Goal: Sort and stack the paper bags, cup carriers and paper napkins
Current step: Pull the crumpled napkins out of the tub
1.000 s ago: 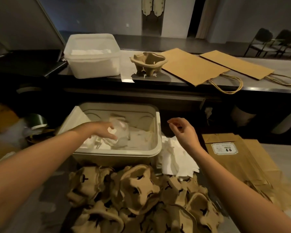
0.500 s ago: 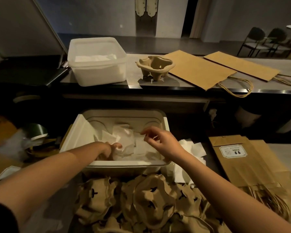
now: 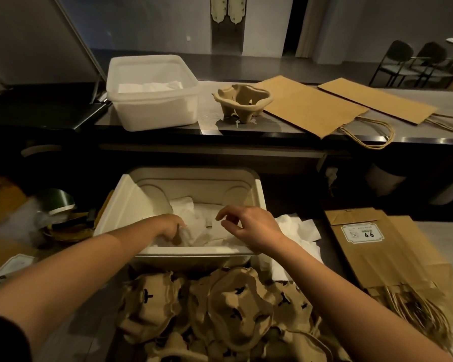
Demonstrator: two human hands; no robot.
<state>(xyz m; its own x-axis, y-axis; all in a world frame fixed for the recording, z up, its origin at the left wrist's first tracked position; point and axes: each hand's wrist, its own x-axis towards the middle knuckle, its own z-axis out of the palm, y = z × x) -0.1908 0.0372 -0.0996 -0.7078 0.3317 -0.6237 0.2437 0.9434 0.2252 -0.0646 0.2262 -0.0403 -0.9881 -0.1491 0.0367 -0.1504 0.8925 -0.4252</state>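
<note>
I was at the napkin step of the sorting. My left hand (image 3: 171, 227) was down inside the near tub (image 3: 194, 253), and its fingers were curled round a crumpled bunch of the paper napkins (image 3: 194, 222) lying loose in it. My right hand (image 3: 249, 226) hung just above the same napkins. Its fingers were loosely bent and held nothing, with the thumb and forefinger a little apart. Some loose napkins (image 3: 296, 231) lay on the desk just beside this tub, on its right.

On the upper desk (image 3: 205, 105) stood the far tub (image 3: 188, 74) with a flatter pile of sorted napkins (image 3: 149, 87) inside. Next to it stood one cup carrier (image 3: 242, 100), and then two paper bags (image 3: 309, 103) lay flat. I judged these to be the sorted places. The heap of cup carriers (image 3: 233, 309) in front of me and the bag stack (image 3: 377, 257) on my right waited unsorted, so I judged most of the work was not yet done.

I thought the next move called for the right hand to come down and pinch the sheets. Both hands should then gather them, smooth them and lift them over the rim toward the far tub. The sheets looked thin and wrinkled, so a gentle, even grip seemed needed.
</note>
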